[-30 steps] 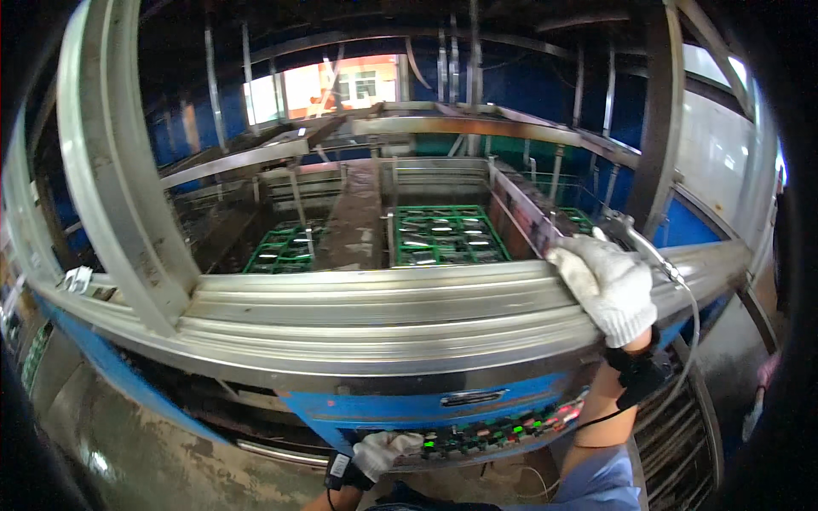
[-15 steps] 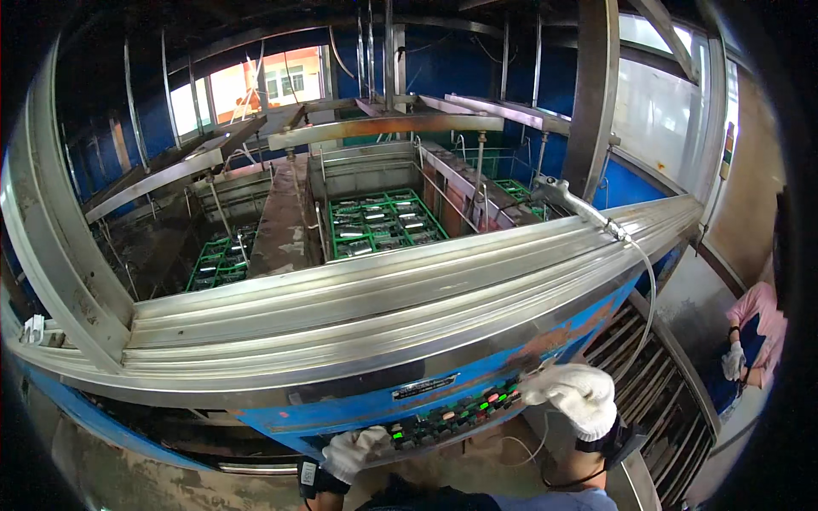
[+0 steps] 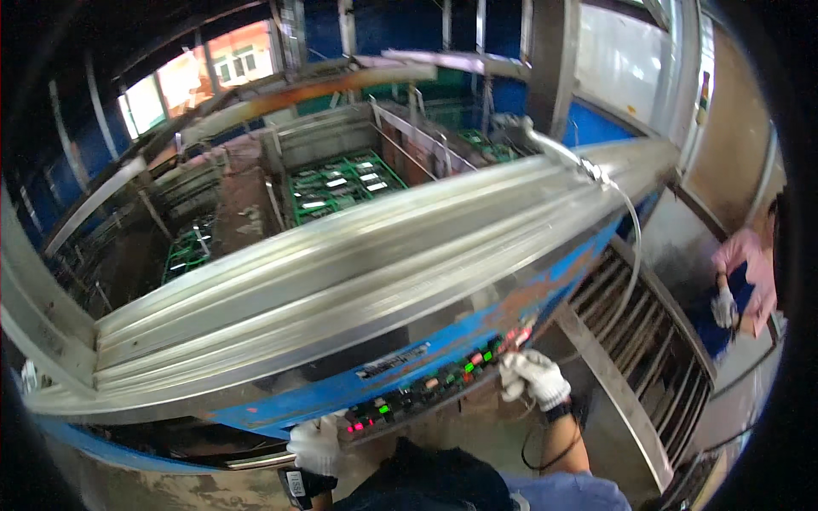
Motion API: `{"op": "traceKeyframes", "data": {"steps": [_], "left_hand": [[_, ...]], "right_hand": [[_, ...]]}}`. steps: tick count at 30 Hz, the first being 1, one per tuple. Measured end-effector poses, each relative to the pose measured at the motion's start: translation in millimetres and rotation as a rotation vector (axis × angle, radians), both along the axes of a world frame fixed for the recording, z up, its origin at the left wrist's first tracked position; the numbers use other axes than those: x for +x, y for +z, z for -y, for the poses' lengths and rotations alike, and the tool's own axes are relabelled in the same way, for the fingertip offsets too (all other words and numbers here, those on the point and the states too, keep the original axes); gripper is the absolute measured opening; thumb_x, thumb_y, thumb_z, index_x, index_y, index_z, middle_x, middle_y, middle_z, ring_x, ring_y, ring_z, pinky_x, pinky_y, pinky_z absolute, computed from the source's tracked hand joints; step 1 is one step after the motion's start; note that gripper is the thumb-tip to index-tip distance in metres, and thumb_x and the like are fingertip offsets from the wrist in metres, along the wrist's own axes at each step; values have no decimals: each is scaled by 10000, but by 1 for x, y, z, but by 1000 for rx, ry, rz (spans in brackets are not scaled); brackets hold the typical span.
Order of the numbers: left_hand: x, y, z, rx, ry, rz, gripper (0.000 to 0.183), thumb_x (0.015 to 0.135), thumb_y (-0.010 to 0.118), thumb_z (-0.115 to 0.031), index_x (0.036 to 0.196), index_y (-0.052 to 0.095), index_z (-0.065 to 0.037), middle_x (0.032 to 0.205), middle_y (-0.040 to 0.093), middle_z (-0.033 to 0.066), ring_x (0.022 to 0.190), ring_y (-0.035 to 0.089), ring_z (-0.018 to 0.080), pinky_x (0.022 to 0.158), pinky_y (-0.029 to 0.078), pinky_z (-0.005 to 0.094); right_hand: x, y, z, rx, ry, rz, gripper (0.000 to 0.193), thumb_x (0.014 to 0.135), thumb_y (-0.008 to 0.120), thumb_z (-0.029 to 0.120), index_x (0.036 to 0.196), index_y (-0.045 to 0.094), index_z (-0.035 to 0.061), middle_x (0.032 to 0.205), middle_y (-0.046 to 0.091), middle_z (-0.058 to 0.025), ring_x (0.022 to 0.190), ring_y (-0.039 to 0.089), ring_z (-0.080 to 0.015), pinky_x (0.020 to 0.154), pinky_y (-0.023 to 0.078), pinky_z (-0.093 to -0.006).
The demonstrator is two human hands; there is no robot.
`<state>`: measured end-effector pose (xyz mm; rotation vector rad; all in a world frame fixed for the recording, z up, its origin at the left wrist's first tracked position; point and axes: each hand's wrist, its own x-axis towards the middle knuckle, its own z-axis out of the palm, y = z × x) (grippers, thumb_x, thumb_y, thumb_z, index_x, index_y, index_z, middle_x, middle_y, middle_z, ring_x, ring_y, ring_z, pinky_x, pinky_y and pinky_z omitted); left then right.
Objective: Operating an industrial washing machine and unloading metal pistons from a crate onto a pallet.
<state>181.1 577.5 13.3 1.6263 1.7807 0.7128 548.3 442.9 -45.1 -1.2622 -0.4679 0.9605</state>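
Note:
A blue control panel [image 3: 430, 385] with rows of dark buttons and green and red lit displays runs below the metal ledge in front of me. My left hand [image 3: 315, 444], in a white glove, is against the panel's left end, next to red lit digits. Its fingers are blurred and partly hidden. My right hand [image 3: 535, 377], also gloved in white, is at the panel's right end, just beneath red lights. Its fingers are bent but apart, and nothing shows in them. A dark loop of cord [image 3: 545, 466] hangs by my right forearm.
Beyond the broad metal ledge [image 3: 341, 264] lie deep tanks with green racks [image 3: 341, 183] of small shiny parts. A metal handle [image 3: 558, 152] with a pale hose [image 3: 636, 247] rests on the ledge. Slatted grating [image 3: 643, 332] lies to the right, near a person in pink [image 3: 754, 264].
My view has turned, so the ledge and panel slant more. My right hand has come down from above the panel's right end to just below it. Red digits now show beside my left hand.

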Motion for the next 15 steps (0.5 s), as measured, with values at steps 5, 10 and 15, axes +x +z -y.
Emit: {"op": "traceKeyframes", "data": {"steps": [5,10,15], "left_hand": [[-13,-58,-12,79,229,-143,205,878,623,-255,876,780,-123,800,725,118,660,707,256,644,558,362],[4,-16,-6,111,-43,171,285,945,576,-228,958,741,4,712,711,75,576,634,139,540,505,280],[-4,-27,-14,-47,4,92,251,929,581,-188,881,734,6,717,713,86,560,629,137,529,508,302]], "right_hand": [[-1,1,-20,-114,31,-112,314,894,721,281,1001,640,-3,787,674,-74,510,603,-164,503,551,-304],[17,-24,-29,-103,-119,-127,228,941,641,212,988,639,-12,765,661,-88,459,568,-160,421,506,-300],[14,-4,-58,-293,17,1,294,934,663,308,1007,675,24,745,666,-69,492,600,-156,469,537,-298]]}}
